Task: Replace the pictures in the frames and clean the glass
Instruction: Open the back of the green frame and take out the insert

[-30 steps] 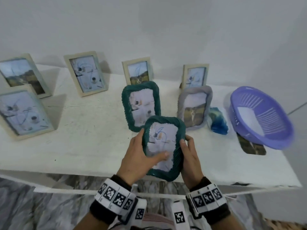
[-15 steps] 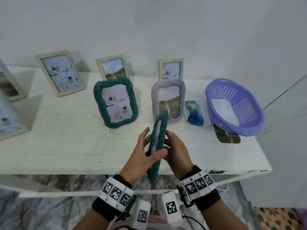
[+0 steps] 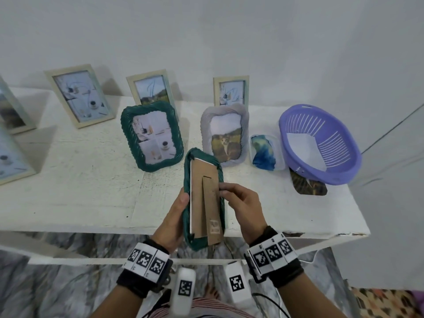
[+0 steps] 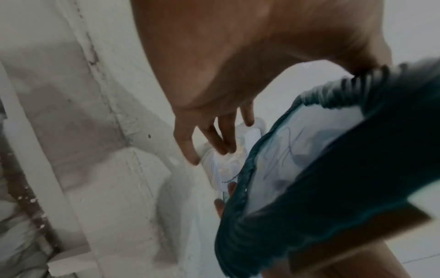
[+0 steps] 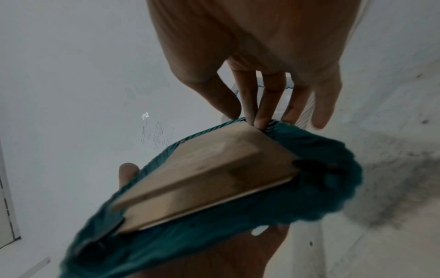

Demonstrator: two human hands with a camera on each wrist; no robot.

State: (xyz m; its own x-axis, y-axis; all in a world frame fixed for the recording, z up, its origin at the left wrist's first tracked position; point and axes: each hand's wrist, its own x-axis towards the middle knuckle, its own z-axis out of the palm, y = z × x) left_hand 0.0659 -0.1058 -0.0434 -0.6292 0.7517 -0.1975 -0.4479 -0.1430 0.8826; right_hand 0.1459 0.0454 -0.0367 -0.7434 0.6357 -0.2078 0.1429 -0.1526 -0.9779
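I hold a green woven frame [image 3: 197, 245] over the table's front edge, its brown cardboard back [image 3: 202, 191] and folded stand facing me. My left hand [image 3: 174, 216] grips its left side, thumb on the rim and palm underneath. My right hand [image 3: 243, 203] pinches the right rim, fingertips at the edge of the cardboard. The right wrist view shows those fingertips [image 5: 259, 122] against the cardboard back [image 5: 202, 169]. The left wrist view shows the frame [image 4: 357, 169] from below, its pale picture facing down.
On the white table [image 3: 91, 203] stand another green frame [image 3: 152, 136] and a grey frame [image 3: 226, 134], with cream frames along the wall [image 3: 79, 95]. At the right are a blue cloth [image 3: 263, 152] in a clear tub, a purple basket [image 3: 321, 143] and a loose photo [image 3: 307, 185].
The green frame has been turned over, from picture side through edge-on to its cardboard back facing me. My right hand's fingers have come round onto the back's right edge.
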